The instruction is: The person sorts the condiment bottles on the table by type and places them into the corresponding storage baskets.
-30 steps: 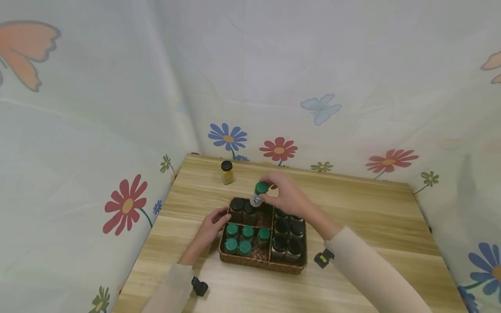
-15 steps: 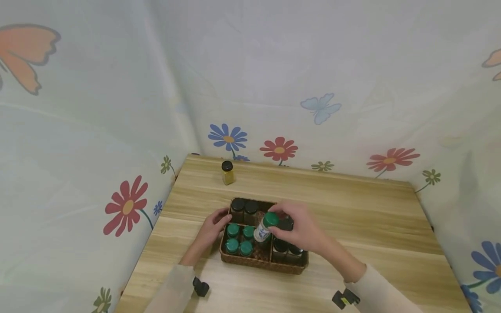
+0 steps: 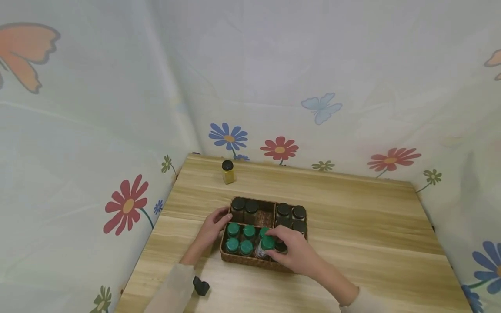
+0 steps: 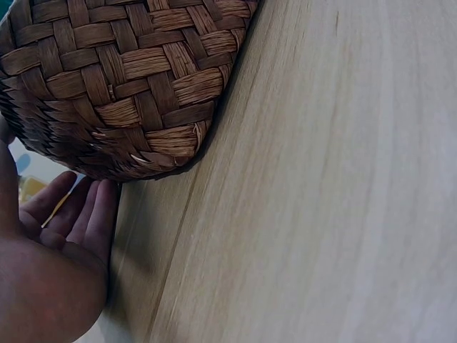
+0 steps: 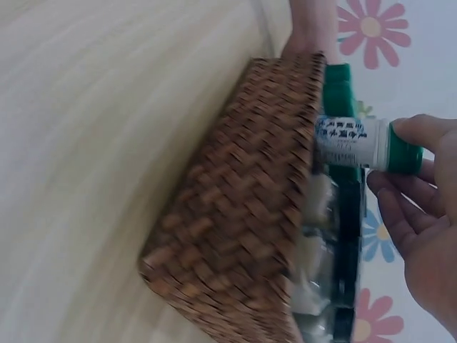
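My right hand (image 3: 297,252) pinches a spice bottle (image 5: 351,141) by its green cap. Its clear body carries a white label with blue print, and its lower end sits below the basket's rim in the right wrist view. The bottle is over the front middle compartment of a brown woven basket (image 3: 250,260), beside several green-capped bottles (image 3: 248,231). My left hand (image 3: 211,227) rests at the basket's left side, thumb at the rim. In the left wrist view its fingers (image 4: 103,214) lie fairly straight against the woven wall (image 4: 136,86).
Two black-capped jars (image 3: 251,207) stand in the back left compartment, with bare woven floor beside them. Several black-lidded jars (image 3: 299,213) fill the right compartment, partly hidden by my right hand. A yellow jar (image 3: 228,172) with a black lid stands on the wooden table (image 3: 352,217) behind the basket.
My right hand has carried the green-capped bottle from above the back compartment forward and down to the front middle compartment. My left hand has stayed at the basket's side.
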`<action>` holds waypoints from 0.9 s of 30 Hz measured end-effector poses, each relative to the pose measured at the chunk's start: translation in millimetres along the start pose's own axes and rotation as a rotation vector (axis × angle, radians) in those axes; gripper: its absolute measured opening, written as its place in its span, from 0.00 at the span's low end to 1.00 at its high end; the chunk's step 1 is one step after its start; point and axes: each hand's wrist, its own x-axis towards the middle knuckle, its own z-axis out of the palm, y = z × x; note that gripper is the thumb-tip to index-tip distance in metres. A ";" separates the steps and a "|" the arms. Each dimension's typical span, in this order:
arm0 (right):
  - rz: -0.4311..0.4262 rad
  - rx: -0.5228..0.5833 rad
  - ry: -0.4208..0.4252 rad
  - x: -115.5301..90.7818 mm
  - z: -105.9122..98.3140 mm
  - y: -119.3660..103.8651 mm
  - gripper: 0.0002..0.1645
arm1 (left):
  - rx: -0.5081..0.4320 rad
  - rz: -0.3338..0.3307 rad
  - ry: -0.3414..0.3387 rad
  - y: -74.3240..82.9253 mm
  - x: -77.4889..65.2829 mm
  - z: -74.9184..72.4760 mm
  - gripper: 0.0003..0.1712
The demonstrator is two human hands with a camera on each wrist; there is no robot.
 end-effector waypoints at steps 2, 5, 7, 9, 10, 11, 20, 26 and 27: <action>0.001 -0.036 -0.010 -2.7 7.1 0.7 0.26 | -0.009 0.003 -0.007 -1.3 1.0 0.2 0.29; 0.001 -0.120 -0.027 -5.4 15.2 0.6 0.26 | -0.013 -0.004 -0.020 -1.0 1.1 0.4 0.30; -0.010 -0.181 -0.029 -5.7 19.8 1.0 0.25 | -0.016 -0.001 -0.027 -0.1 0.7 -0.1 0.31; -0.020 -0.222 -0.025 -4.7 22.4 1.4 0.25 | -0.009 0.003 -0.029 0.8 0.6 -0.6 0.32; -0.025 -0.238 -0.022 -4.1 23.5 1.7 0.25 | -0.008 0.006 -0.029 0.7 0.7 -1.1 0.32; -0.030 -0.248 -0.019 -3.5 24.4 1.8 0.25 | -0.007 0.008 -0.030 0.7 0.9 -1.5 0.32; -0.052 -0.328 -0.041 -2.4 30.2 2.3 0.26 | 0.013 0.007 -0.041 0.4 0.7 -3.0 0.36; -0.043 -0.349 -0.054 -0.3 31.2 1.2 0.25 | 0.016 0.000 -0.039 0.0 0.3 -4.2 0.35; -0.039 -0.352 -0.059 0.1 31.1 0.9 0.25 | 0.016 -0.002 -0.041 0.2 0.2 -4.3 0.35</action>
